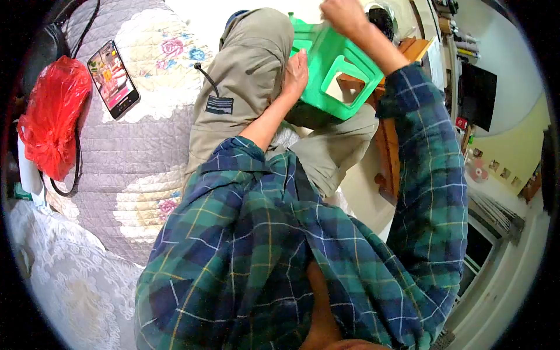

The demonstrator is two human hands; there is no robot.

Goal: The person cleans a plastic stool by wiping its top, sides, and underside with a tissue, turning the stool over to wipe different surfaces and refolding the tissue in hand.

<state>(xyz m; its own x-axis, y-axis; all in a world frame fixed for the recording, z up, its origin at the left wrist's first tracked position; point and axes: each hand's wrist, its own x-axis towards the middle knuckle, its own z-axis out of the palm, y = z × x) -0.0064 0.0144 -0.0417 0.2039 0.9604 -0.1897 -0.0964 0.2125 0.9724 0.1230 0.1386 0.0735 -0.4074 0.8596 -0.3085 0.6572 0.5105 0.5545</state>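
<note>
A green plastic stool (329, 79) with cut-out openings lies tilted at the person's knees. My left hand (296, 73) is against its left side, fingers pressed together and pointing up; the grip is partly hidden by the stool's edge and the knee. Above the stool's upper right part is my right hand (344, 16), closed in a fist or pinch and somewhat blurred. What it holds, if anything, cannot be made out.
A phone (114, 79) with a lit screen lies on the quilted cover (140, 140) at the left, beside a red plastic bag (55, 116). Wooden furniture (389, 154) stands right of the stool. A dark screen (478, 96) is farther right.
</note>
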